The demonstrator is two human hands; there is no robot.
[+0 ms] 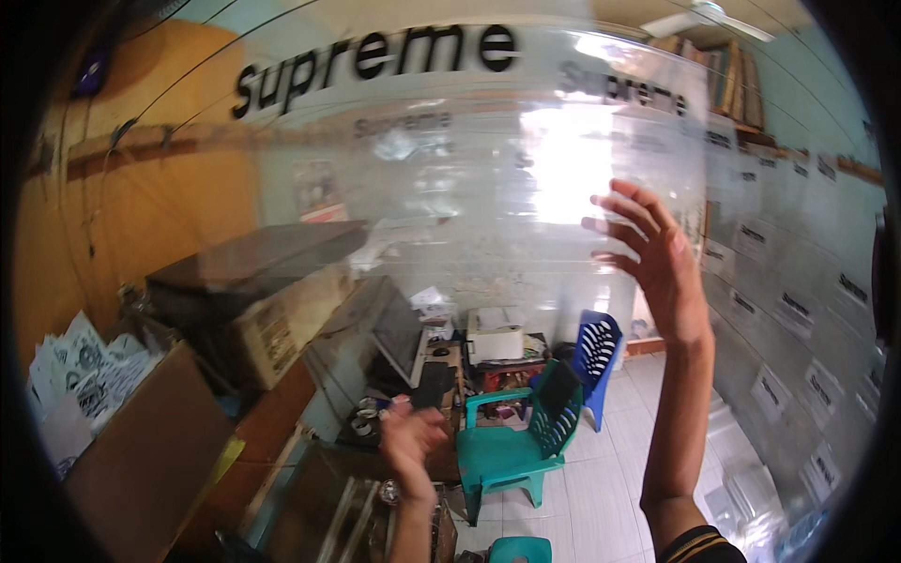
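Fingers of the left hand [410, 450] are blurred, so I cannot tell if they are wide or narrow; the green chair [502, 453] is to their right. The clear plastic sheet [469, 174] spreads above, and near it the right hand [659, 258] has fingers apart and curved.

a green chair [502, 452] is set on pale floor tiles [601, 479]; beyond it, a blue chair [598, 349] and a white printer [495, 340] are placed; left of the green chair, a monitor [398, 336] is seen, and farther left, papers [89, 380] are heaped in a cardboard box [141, 460]
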